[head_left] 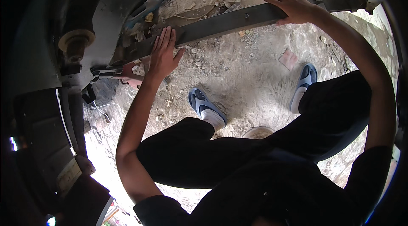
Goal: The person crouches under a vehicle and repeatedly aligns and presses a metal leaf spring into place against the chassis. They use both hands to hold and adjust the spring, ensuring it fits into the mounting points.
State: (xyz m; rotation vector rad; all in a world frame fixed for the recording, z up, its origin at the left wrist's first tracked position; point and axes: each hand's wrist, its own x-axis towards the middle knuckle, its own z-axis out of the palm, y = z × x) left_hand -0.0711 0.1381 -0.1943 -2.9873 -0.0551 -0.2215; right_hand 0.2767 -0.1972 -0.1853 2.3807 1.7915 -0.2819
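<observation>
A long dark metal beam (pixel 231 21) spans the upper part of the head view, rising slightly toward the right. Palm down near its left end, my left hand (pixel 163 56) lies with fingers straight and thumb held apart. My right hand (pixel 295 9) reaches across the beam further right, fingers at the far edge and thumb at the near edge. Below the beam's left end, another person's hand (pixel 132 76) is partly hidden behind my left wrist. It is beside a dark metal tool or lever (pixel 108 72), whose kind I cannot make out.
Dark vehicle-like bodywork (pixel 102 22) with a round mount (pixel 76 41) fills the left side. My sandalled feet (pixel 208 107) stand on rough, rubble-strewn ground (pixel 250 81). A pinkish tile piece (pixel 288 59) lies there. A white cable (pixel 104 106) hangs at left.
</observation>
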